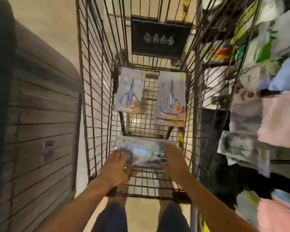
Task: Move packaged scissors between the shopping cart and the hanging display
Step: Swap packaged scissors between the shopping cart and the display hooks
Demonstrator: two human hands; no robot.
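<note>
we hold near pkg (144, 152) crosswise at cart (97, 91) near edge: left hand (115, 166), right hand (174, 160) grip its ends; both equally near.

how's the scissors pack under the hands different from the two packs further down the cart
The near pack lies crosswise, with the left hand and right hand on its ends; the two far packs lie lengthwise, side by side, untouched. Its scissors are blurred; theirs show blue handles clearly. All three are pale card packs on the shopping cart's floor.

Dark wire-metal shopping cart (97, 91), glossy clear-plastic scissor packs (172, 99), ribbed grey shutter (40, 114), smooth pale floor (54, 22)
</note>
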